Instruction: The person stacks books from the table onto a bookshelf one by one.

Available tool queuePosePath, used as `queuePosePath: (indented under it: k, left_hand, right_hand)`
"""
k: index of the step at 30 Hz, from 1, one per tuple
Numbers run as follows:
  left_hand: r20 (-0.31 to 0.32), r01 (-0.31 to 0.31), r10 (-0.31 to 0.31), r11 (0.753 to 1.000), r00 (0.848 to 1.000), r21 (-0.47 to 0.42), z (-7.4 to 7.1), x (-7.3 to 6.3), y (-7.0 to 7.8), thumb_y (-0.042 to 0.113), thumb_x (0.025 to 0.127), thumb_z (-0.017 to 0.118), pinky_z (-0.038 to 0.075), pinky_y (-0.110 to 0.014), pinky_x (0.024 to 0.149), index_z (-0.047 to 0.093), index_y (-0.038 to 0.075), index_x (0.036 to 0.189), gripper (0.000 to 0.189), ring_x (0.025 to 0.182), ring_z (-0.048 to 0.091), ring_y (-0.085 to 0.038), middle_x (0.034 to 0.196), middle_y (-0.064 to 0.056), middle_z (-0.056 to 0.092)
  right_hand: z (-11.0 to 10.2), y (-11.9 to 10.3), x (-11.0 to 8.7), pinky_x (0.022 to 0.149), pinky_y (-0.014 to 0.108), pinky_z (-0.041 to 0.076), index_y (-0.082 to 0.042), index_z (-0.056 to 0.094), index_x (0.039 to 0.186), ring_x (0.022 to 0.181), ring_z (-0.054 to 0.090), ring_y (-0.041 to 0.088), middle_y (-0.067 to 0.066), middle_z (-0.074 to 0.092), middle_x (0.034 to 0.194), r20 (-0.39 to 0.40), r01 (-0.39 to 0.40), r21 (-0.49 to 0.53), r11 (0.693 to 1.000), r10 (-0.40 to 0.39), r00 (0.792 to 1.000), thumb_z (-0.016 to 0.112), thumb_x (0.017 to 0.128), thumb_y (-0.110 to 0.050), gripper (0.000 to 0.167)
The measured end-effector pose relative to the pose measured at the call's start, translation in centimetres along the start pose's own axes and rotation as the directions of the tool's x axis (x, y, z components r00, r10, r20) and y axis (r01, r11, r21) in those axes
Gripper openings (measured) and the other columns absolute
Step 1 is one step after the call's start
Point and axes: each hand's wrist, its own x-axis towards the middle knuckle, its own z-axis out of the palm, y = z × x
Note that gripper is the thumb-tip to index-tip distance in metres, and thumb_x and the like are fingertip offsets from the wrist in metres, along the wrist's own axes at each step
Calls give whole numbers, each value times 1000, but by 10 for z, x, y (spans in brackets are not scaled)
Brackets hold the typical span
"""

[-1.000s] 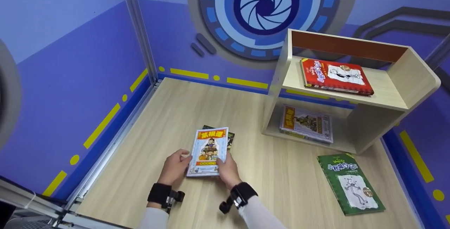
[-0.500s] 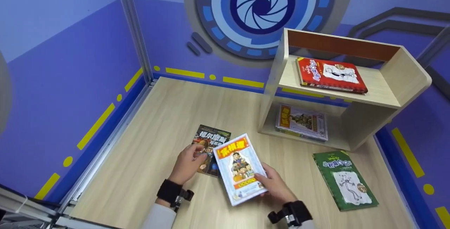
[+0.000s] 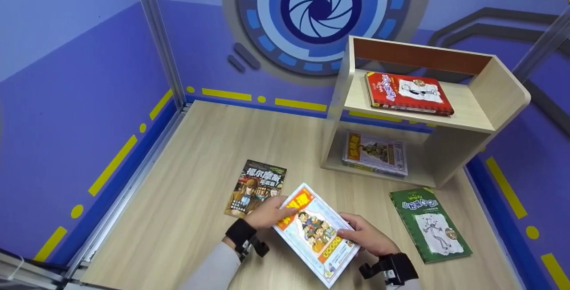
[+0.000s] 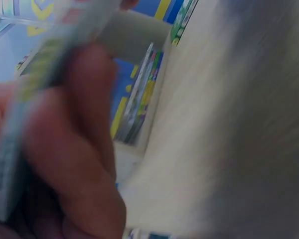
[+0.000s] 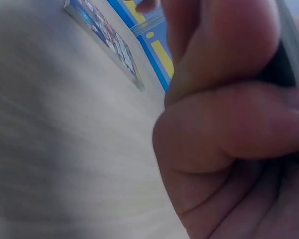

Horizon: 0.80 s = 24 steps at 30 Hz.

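Both hands hold a white-bordered comic book point(image 3: 314, 234) with a red and yellow title, tilted above the table's near middle. My left hand point(image 3: 268, 212) grips its upper left edge, thumb on the cover. At the right edge, my right hand point(image 3: 368, 235) pinches it with the thumb on the front. In the left wrist view, curled fingers point(image 4: 72, 144) lie against the blurred book. The right wrist view shows curled fingers point(image 5: 224, 124) at the book's edge. Just beyond my left hand, a dark-covered book point(image 3: 256, 185) lies face up, its lower right part hidden.
A small wooden bookshelf point(image 3: 336, 116) stands at the back right. Red books point(image 3: 409, 94) lie on its upper shelf, and a stack of comic books point(image 3: 375, 153) on the lower. A green book point(image 3: 429, 225) lies on the table point(image 3: 178, 223) to the right. Walls border the left and back.
The comic book has moved right and towards me, off the dark-covered book, and turned. My left hand let go of it and now grips its upper left edge.
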Motion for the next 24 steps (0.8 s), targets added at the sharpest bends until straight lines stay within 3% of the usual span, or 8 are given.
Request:
queuePosePath:
  k: [3,5,7,9,11,13,19,24]
  left_hand:
    - [-20,6,-7,998,1000,-58,8,0,-2,36,104,62,57,-27,65,69,13,120,29,73,69,-15,89,0,72]
    - [-67,1,-6,997,998,-83,11,-1,-1,35,105,61,58,-29,66,67,11,123,30,75,69,-15,90,0,72]
    - [-137,-20,7,995,990,-97,15,-1,1,32,106,60,59,-30,66,65,8,123,30,75,69,-16,91,-2,72]
    - [-224,-48,26,994,974,-97,21,1,4,29,106,59,59,-31,64,65,5,121,29,73,68,-16,90,-4,71]
    - [-300,-60,27,993,954,-102,30,2,7,26,105,60,60,-31,62,65,3,118,27,71,67,-16,88,-4,70]
    - [-345,-55,13,992,938,-112,41,3,8,25,105,62,59,-31,61,66,3,116,25,69,66,-15,87,-3,69]
    - [-398,0,-62,988,915,-155,69,2,9,26,104,63,56,-29,61,65,5,110,22,69,63,-13,84,-1,66]
    - [-499,14,-66,994,864,-107,77,1,13,23,100,66,51,-27,59,64,5,102,18,67,58,-11,79,-2,62]
  right_hand:
    - [0,3,-5,69,25,59,7,53,135,86,74,20,12,74,108,-94,9,48,999,-5,996,54,108,-20,38]
    - [2,5,-7,62,25,58,8,52,130,80,74,19,11,75,101,-225,39,104,994,-15,974,52,109,-22,37]
    - [7,7,-8,56,24,55,6,52,130,73,72,17,9,75,95,-393,93,177,980,-16,919,50,110,-24,36]
    - [14,10,-9,58,25,55,3,50,133,73,71,15,7,75,95,-545,152,253,956,11,838,48,111,-25,36]
    - [21,11,-9,61,25,55,0,47,138,76,70,13,4,74,97,-646,189,302,934,55,761,46,111,-25,37]
    - [29,13,-10,67,26,57,0,43,143,81,70,13,5,73,102,-690,193,329,925,96,718,45,111,-22,38]
    - [45,11,-12,77,28,60,-1,34,155,95,71,16,15,66,128,-748,30,241,970,166,643,58,103,-7,58]
    - [47,6,-14,75,29,61,0,37,153,94,71,15,22,64,132,-808,0,235,972,195,556,62,100,-3,59]
